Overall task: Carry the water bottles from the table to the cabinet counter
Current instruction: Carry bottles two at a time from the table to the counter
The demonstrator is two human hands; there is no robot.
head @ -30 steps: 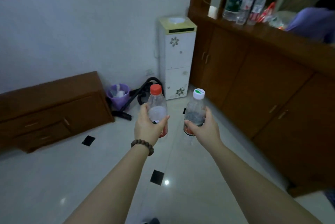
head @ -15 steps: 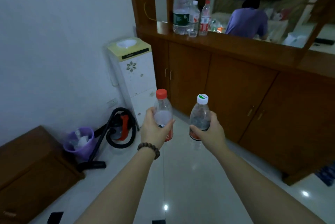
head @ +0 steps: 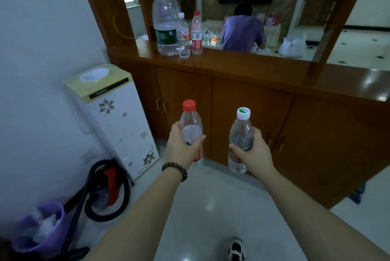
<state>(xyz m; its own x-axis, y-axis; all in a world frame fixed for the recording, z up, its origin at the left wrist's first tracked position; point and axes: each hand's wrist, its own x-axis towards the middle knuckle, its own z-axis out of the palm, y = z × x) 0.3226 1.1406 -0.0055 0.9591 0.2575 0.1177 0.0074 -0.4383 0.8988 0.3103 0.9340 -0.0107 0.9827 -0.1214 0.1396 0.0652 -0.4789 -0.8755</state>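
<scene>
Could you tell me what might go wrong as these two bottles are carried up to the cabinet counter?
1. Three bottles already crowd the counter; setting new ones beside them might topple one.
2. The left hand and right hand each grip a bottle, so neither could steady anything.
3. The vacuum hose lies on the floor nearby, a possible trip hazard.

Bare forearms, no sleeves in view. Dark brown beaded bracelet (head: 174,171) around the left wrist (round wooden-looking beads). Black-and-white sneaker (head: 236,249) at the bottom edge, laces blurred.
</scene>
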